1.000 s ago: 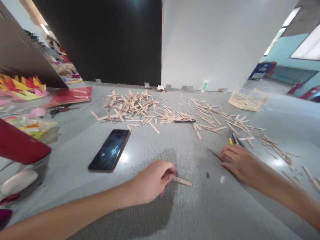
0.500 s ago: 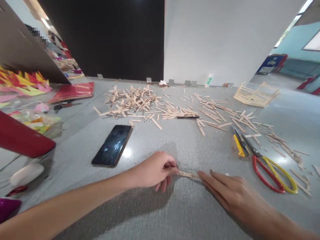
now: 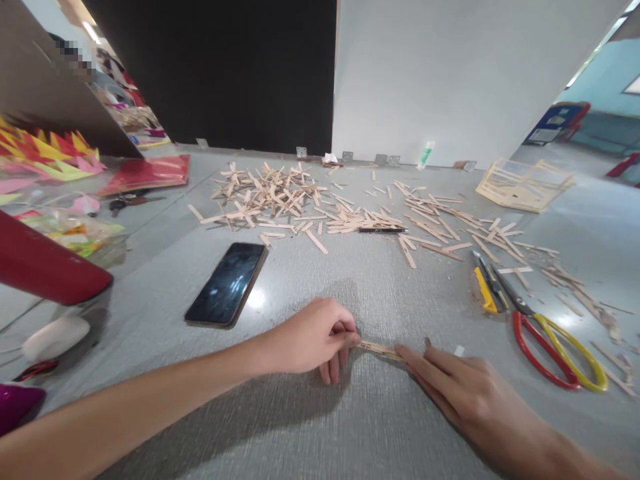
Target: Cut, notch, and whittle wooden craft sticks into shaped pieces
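My left hand (image 3: 313, 337) pinches the left end of a short wooden craft stick (image 3: 378, 348) that lies flat on the grey table (image 3: 350, 420). The fingertips of my right hand (image 3: 453, 387) press on the stick's right end, fingers stretched out. Red-and-yellow-handled scissors (image 3: 555, 337) and a yellow utility knife (image 3: 486, 288) lie to the right of my right hand. A dark smartphone (image 3: 227, 283) lies face up to the left, beyond my left hand.
Many loose wooden sticks (image 3: 280, 197) are scattered across the far half of the table. A stick-built frame (image 3: 523, 185) stands at the back right. Coloured paper (image 3: 45, 157), a red object (image 3: 43, 267) and a white mouse (image 3: 55, 337) crowd the left side. A small glue bottle (image 3: 425, 155) stands by the wall.
My right hand left the scissors and knife on the right and moved in to the stick's right end. My left hand has kept hold of the stick.
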The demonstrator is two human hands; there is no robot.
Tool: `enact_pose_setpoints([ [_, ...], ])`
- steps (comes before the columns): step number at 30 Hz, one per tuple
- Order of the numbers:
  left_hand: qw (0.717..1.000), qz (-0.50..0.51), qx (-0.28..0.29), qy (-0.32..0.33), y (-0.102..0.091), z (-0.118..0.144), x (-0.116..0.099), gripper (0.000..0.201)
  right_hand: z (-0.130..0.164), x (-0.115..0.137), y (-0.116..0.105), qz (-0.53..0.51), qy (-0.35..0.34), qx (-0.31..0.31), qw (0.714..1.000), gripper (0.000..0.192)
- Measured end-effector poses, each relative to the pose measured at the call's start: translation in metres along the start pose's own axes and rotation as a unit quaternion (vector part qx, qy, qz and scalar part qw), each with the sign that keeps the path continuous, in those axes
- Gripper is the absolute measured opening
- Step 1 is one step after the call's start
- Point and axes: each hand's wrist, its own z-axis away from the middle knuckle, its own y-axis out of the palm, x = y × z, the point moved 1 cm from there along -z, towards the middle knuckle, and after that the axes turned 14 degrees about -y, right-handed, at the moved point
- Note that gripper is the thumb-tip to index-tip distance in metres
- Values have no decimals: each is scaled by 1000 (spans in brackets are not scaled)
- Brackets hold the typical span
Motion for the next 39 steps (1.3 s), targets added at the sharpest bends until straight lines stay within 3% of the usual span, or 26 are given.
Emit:
enact_pose_setpoints([
  [14,1000,8,14,-4,0,0,-3,33,0,2,-3,20,-35,53,998,76],
  [39,1000,9,16,17,0,-1,0,29,-4,3,-1,23,-32,64,997,81],
])
